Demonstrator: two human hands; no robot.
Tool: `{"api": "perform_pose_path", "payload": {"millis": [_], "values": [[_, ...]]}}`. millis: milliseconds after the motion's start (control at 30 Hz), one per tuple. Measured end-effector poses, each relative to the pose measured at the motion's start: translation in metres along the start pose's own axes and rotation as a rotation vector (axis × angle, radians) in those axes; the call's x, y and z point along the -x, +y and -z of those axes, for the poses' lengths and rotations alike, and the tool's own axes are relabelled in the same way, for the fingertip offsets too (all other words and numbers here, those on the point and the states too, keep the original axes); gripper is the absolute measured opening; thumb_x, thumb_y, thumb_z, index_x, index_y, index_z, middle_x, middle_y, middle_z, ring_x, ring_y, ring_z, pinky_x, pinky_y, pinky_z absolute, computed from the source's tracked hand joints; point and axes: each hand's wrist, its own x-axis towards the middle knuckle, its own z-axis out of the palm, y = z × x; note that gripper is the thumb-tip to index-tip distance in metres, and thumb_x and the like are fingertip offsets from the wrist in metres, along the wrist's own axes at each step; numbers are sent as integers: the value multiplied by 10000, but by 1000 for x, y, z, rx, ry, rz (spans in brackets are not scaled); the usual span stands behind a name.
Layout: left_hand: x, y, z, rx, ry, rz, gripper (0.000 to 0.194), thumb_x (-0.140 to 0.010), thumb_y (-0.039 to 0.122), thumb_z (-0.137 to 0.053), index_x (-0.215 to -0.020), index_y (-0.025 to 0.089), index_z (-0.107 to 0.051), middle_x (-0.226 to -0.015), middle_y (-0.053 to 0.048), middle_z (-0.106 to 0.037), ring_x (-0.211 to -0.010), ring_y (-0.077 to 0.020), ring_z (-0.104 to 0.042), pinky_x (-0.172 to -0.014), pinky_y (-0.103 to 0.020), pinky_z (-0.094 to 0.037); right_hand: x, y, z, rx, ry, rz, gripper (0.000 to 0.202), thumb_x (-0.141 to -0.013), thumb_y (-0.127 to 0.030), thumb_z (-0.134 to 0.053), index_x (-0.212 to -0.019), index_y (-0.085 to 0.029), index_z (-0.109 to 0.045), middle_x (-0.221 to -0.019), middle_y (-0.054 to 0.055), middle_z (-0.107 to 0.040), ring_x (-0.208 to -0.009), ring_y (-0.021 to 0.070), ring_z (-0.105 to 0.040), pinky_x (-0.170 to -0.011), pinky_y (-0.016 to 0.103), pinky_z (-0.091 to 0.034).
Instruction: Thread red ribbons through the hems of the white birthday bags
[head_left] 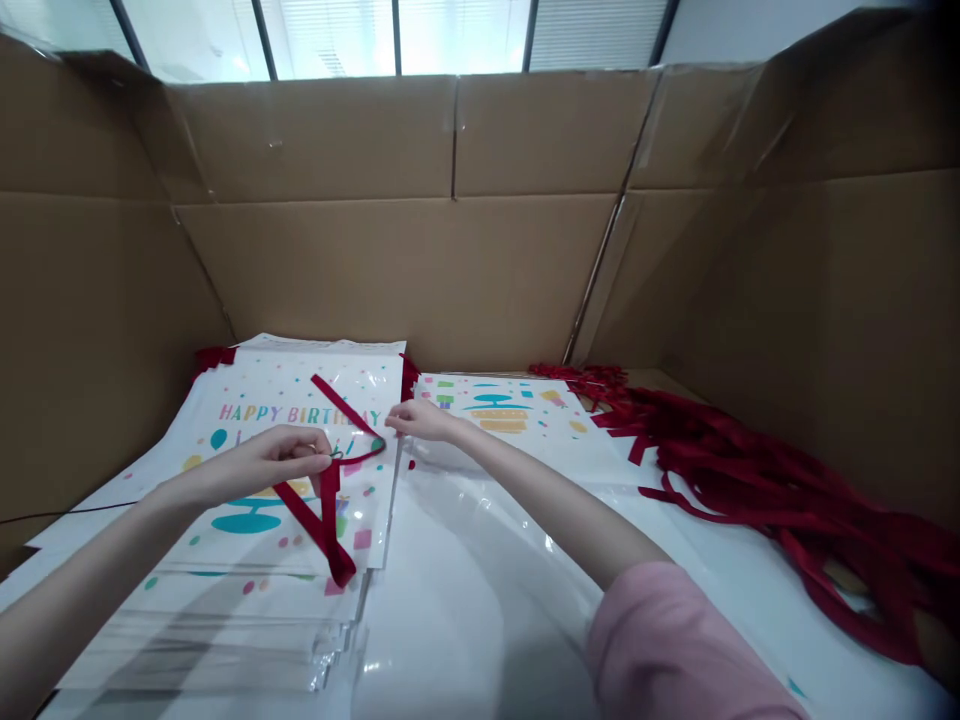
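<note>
My left hand pinches a red ribbon between thumb and fingers. A loop of the ribbon hangs below the hand, and another length bends out to its right. Beneath lies a stack of white printed bags in clear plastic, the top one reading "HAPPY BIRTHDAY" with coloured dots and a cake picture. Close to the stack's right edge, my right hand has its fingertips pressed together; what they hold, if anything, is too small to make out. Under the right forearm is another printed white sheet or bag.
Tall cardboard walls enclose the work surface at the back and both sides. A heap of red ribbons lies along the right. White glossy plastic covers the front middle. A thin dark cord runs in from the left.
</note>
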Motion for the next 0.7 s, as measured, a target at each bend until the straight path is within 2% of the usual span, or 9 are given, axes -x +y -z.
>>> {"api": "perform_pose_path", "payload": {"millis": [100, 200, 333, 467, 633, 700], "values": [[-24, -15, -13, 91, -161, 78, 394, -818, 547, -501, -758, 158, -526, -621, 6, -509, -550, -96, -444, -501, -190, -290, 20, 25, -14, 96, 99, -42, 277, -888, -289, -434, -807, -141, -653, -804, 53, -638, -747, 142, -538, -673, 217, -358], [-50, -29, -28, 140, -198, 98, 417, -779, 569, -536, -763, 152, -529, -659, -6, -540, -613, -119, -499, -541, -197, -329, 28, 41, -24, 125, 112, -35, 256, -874, -258, -441, -778, -138, -645, -825, 62, -616, -804, 154, -504, -695, 225, -334], [-77, -43, -44, 131, -250, 92, 425, -753, 572, -564, -746, 151, -511, -625, 1, -525, -581, -120, -494, -513, -197, -317, 21, 50, -35, 158, 123, 17, 243, -875, -268, -446, -797, -149, -643, -879, 58, -589, -872, 164, -460, -741, 242, -314], [-95, -42, -52, 84, -287, 95, 397, -769, 544, -551, -716, 154, -504, -603, 4, -520, -494, -84, -397, -454, -201, -240, 9, 52, -43, 200, 110, 80, 239, -875, -287, -455, -781, -155, -631, -857, 50, -564, -880, 170, -431, -764, 268, -298], [-110, -32, -50, 111, -396, 91, 389, -763, 539, -552, -716, 154, -512, -593, -1, -569, -544, -103, -468, -508, -208, -290, 4, 51, -48, 285, 99, 155, 242, -887, -244, -402, -785, -162, -605, -858, 39, -576, -887, 172, -413, -828, 326, -275], [-116, -28, -47, 92, -432, 100, 396, -767, 546, -549, -714, 154, -523, -571, -1, -574, -517, -98, -434, -488, -211, -262, 5, 49, -47, 278, 86, 172, 247, -882, -212, -378, -761, -157, -587, -831, 33, -593, -891, 174, -412, -869, 360, -255]]}}
